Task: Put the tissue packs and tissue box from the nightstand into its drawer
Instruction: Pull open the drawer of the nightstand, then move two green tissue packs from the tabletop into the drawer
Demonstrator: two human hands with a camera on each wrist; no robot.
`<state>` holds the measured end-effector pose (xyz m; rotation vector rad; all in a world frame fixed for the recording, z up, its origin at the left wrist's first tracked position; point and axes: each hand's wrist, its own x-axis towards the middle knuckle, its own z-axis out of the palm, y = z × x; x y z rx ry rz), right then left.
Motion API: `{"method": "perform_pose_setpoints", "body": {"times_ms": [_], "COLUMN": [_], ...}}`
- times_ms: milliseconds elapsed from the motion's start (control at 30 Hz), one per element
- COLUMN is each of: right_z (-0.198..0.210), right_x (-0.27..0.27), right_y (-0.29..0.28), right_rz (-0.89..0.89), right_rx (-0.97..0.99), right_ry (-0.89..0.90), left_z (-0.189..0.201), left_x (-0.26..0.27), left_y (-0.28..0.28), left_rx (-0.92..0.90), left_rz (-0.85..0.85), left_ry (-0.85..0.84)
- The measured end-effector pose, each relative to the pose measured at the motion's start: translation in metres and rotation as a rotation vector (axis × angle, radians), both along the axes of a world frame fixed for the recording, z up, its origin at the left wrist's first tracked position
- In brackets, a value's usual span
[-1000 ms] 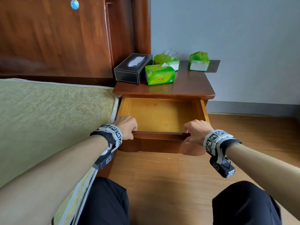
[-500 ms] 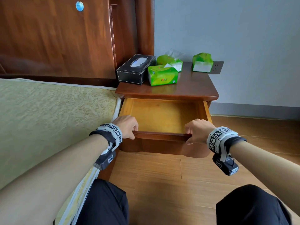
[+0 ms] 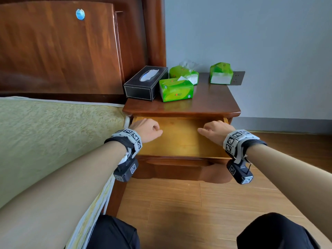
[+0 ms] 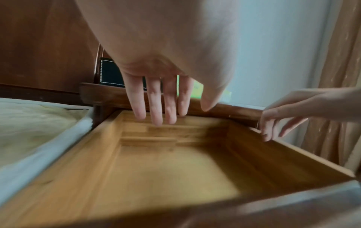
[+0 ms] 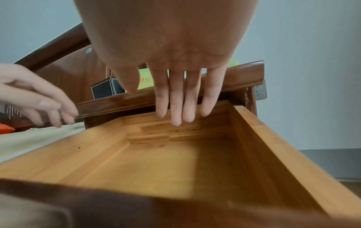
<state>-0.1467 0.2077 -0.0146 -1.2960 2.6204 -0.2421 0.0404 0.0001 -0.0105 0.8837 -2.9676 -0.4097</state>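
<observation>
The black tissue box (image 3: 145, 83) sits on the nightstand (image 3: 213, 103) top at its back left corner, against the headboard (image 3: 59, 49); a green tissue pack (image 3: 176, 89) lies just right of the box, a second pack (image 3: 185, 74) behind that one, a third pack (image 3: 221, 73) at the nightstand's back right corner, against a grey wall socket (image 3: 238, 78); the drawer (image 3: 181, 141) below the nightstand top stands pulled out, bare pale wood inside. The nightstand is dark polished wood, on a wood-plank floor (image 3: 170, 203), with a blue-grey wall (image 3: 251, 33) behind it and a bed (image 3: 45, 132) to its left. The left hand (image 3: 147, 130) and right hand (image 3: 214, 130) hang above the drawer, holding nothing; the head view shows only their backs, while the wrist views show each grip slack, fingers (image 4: 154, 104) nearly straight and pointing down toward the drawer's back wall; the left wrist view alone shows a tan curtain (image 4: 341, 77) right of the nightstand; the right wrist view alone shows something orange (image 5: 5, 128) on the bed. In both wrist views the fingers hide much of the box and packs.
</observation>
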Motion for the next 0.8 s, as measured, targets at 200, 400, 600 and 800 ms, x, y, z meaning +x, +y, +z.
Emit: {"method": "perform_pose_setpoints", "body": {"times_ms": [200, 400, 600, 800], "right_z": [0.009, 0.025, 0.08, 0.155], "right_x": [-0.022, -0.056, -0.056, -0.048], "right_y": [-0.034, -0.056, -0.037, -0.003], "right_rz": [-0.019, -0.082, -0.117, -0.207], "right_rx": [-0.25, -0.437, -0.367, -0.27], "right_ry": [0.048, -0.044, -0.189, -0.32], "left_z": [0.019, 0.041, 0.096, 0.17], "left_x": [-0.054, -0.1, -0.105, -0.091], "left_y": [-0.011, -0.026, -0.006, 0.017], "left_rx": [0.024, 0.016, 0.091, 0.203], "left_rz": [0.081, 0.104, 0.138, 0.203], "left_ry": [0.333, 0.405, 0.249, 0.094]}}
